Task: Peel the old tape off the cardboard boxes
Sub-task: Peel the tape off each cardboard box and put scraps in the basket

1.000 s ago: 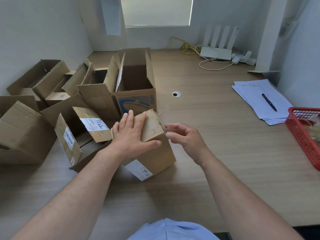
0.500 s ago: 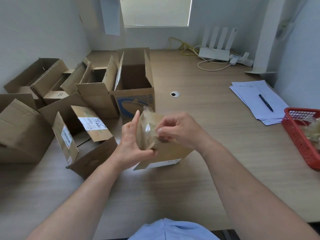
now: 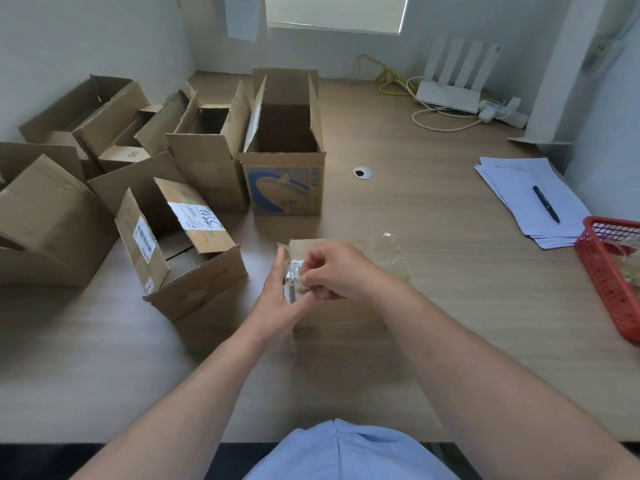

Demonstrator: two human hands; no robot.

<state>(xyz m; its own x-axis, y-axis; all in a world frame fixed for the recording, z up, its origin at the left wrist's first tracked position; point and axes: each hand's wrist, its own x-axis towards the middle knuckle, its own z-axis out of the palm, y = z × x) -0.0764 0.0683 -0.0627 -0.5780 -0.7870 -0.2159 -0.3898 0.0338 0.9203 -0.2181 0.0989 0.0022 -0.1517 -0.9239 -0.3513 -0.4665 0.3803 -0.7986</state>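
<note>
A small cardboard box [image 3: 332, 315] sits on the desk just in front of me. My left hand [image 3: 277, 301] grips its left side, thumb and fingers around the edge. My right hand [image 3: 334, 271] lies over the top of the box, its fingertips pinched on clear tape [image 3: 393, 259] at the left edge beside a white label. A loose, crumpled strip of that tape sticks out past the box on the right. My hands hide most of the box top.
Several open cardboard boxes crowd the left half of the desk, the nearest one [image 3: 187, 258] bearing white labels and one [image 3: 284, 181] with a blue print. A red basket [image 3: 609, 282] stands at the right edge, with papers and a pen [image 3: 530, 199] behind it. A router [image 3: 450, 95] and cables lie at the back.
The small box has been turned and brought lower and closer to me. My right hand moved from its corner onto the top and pinched the tape, and a loose strip now hangs on the right.
</note>
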